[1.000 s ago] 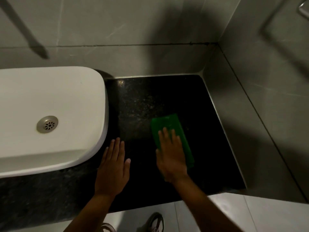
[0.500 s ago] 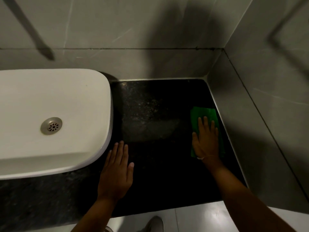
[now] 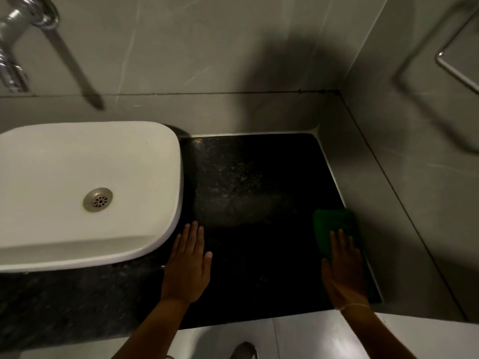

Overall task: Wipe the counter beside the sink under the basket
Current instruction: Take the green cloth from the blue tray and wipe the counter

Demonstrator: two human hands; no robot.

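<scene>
Beside the white sink point(image 3: 90, 193), the left hand point(image 3: 188, 265) is laid flat and empty on the dark bench point(image 3: 259, 193). The green cloth point(image 3: 334, 229), pressed under the right hand's point(image 3: 343, 270) open palm, has been drawn nearer along the right wall point(image 3: 404, 177).

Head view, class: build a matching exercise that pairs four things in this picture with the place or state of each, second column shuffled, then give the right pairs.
Column one:
1. green cloth
2. left hand
3. drain
4. tap

Column two:
A. on the wall, upper left
B. flat on the dark counter beside the sink
C. pressed under the right hand, by the right wall
D. in the white basin's floor

Pairs: 1-C, 2-B, 3-D, 4-A
</scene>
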